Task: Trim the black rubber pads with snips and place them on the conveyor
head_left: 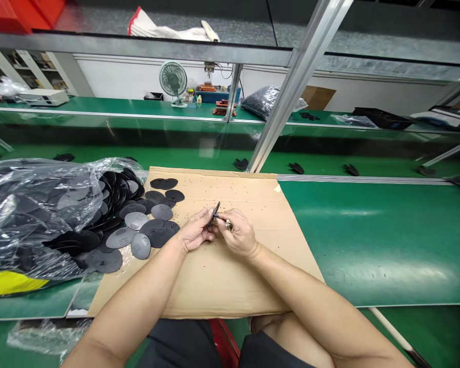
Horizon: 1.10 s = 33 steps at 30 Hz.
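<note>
In the middle of the head view, my left hand (197,230) pinches a thin black oval piece (213,214), held up nearly edge-on above a cardboard sheet (230,291). My right hand (239,232) is closed close against that piece. A small dark tip shows at its fingers, and a shiny metallic bit (229,225) sticks out by the knuckles; what the hand grips is mostly hidden. Left of my hands lies a loose heap of black and grey oval pieces (136,221), some with raised marks. Tiny black specks are scattered over the cardboard.
A clear plastic bag (38,209) full of black pieces lies at the left. Behind the cardboard, a metal post (279,112) rises at a slant. Several dark parts (296,168) lie on the green belt (210,148). A small fan (173,81) stands farther back.
</note>
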Motion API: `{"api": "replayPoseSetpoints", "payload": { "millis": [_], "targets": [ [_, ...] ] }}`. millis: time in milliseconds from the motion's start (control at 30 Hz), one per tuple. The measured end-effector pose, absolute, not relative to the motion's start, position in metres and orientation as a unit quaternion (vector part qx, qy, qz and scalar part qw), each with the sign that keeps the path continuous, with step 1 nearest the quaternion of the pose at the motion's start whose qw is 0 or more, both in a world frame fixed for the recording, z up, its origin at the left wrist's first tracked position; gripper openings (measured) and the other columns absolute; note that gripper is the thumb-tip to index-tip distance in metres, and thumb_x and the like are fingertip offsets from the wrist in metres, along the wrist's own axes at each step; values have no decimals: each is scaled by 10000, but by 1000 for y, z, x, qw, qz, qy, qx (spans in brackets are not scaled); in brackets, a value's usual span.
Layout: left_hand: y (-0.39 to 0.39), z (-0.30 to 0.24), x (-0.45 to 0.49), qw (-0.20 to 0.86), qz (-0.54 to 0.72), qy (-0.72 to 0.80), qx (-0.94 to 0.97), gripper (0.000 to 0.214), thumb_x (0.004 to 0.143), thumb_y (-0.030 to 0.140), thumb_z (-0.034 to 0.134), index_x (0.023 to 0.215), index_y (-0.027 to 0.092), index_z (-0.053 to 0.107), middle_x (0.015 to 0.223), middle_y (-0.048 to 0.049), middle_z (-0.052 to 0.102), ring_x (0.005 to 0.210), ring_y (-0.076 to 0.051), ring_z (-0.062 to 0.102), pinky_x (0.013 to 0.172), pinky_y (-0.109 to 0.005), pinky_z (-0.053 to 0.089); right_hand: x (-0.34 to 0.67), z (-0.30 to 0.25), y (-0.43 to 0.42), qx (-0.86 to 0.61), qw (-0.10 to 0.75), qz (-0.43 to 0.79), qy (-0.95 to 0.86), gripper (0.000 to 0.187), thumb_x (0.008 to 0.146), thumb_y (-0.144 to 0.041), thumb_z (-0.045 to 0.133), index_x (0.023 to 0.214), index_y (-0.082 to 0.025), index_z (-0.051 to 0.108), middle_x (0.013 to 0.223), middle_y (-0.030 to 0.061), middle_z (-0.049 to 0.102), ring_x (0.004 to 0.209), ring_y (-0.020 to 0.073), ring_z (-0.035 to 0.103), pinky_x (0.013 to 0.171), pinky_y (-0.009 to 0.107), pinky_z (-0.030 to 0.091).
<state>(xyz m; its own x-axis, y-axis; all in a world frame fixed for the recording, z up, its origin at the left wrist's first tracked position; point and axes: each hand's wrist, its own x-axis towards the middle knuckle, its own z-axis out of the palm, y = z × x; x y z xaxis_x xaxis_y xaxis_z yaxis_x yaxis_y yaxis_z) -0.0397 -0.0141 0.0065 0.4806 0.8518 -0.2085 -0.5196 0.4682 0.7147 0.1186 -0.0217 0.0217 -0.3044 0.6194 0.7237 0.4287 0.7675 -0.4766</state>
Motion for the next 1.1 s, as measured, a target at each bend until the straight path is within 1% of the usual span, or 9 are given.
{"api": "replayPoseSetpoints", "payload": {
  "millis": [267,400,467,567,667,767,867,1033,1100],
  "targets": [
    [-16,7,-38,797,437,309,280,416,711,467,741,929,171,546,760,-9,525,584,-85,499,407,-160,364,116,18,-21,-339,507,110,-785,127,893,-202,521,942,-196,638,790,59,647,756,192,598,756,360,491],
    [-14,6,-36,779,468,326,260,413,675,391,788,938,156,574,777,-16,558,588,-83,514,437,-172,417,116,15,-18,-366,504,180,-761,119,874,-241,539,926,-196,637,823,59,640,778,190,593,770,361,487],
    [-10,6,-36,756,501,344,242,429,643,287,815,983,150,593,875,-40,603,659,-93,561,493,-174,460,119,10,-13,-390,517,255,-718,150,851,-291,568,938,-188,631,825,54,631,756,184,587,739,346,488],
    [-5,6,-36,723,558,347,213,448,600,151,810,1001,134,610,1022,-77,633,860,-139,614,688,-213,526,124,2,-3,-446,570,347,-596,244,801,-376,618,932,-171,608,763,31,597,686,164,555,673,314,475],
    [-2,3,-35,677,611,353,209,453,566,115,802,980,131,617,1028,-82,652,958,-170,613,873,-287,505,126,-4,3,-474,606,373,-518,264,759,-417,646,824,-172,571,697,3,540,644,142,501,632,282,439],
    [6,1,-35,618,637,388,248,422,574,126,779,966,159,626,1006,-61,663,954,-172,619,920,-327,480,125,-8,3,-469,588,385,-535,297,753,-442,651,733,-186,501,622,-30,458,575,120,426,560,255,383],
    [31,6,-45,508,627,479,345,330,639,144,715,958,184,646,975,-50,660,936,-185,618,938,-362,465,125,-9,0,-468,578,396,-539,341,734,-456,676,767,-198,455,599,-59,403,526,102,372,516,239,341],
    [109,43,-80,124,495,640,575,346,739,132,596,1074,205,649,1113,-91,567,1066,-248,538,1011,-398,396,126,-12,0,-473,557,400,-553,369,701,-443,702,828,-200,454,639,-59,414,551,105,389,531,237,351],
    [139,58,-85,33,429,655,622,404,747,126,581,1140,217,613,1197,-99,510,1113,-258,500,1007,-393,396,126,-13,0,-472,557,401,-553,346,719,-441,682,816,-199,454,638,-57,412,555,106,388,534,237,349]
  ]
}}
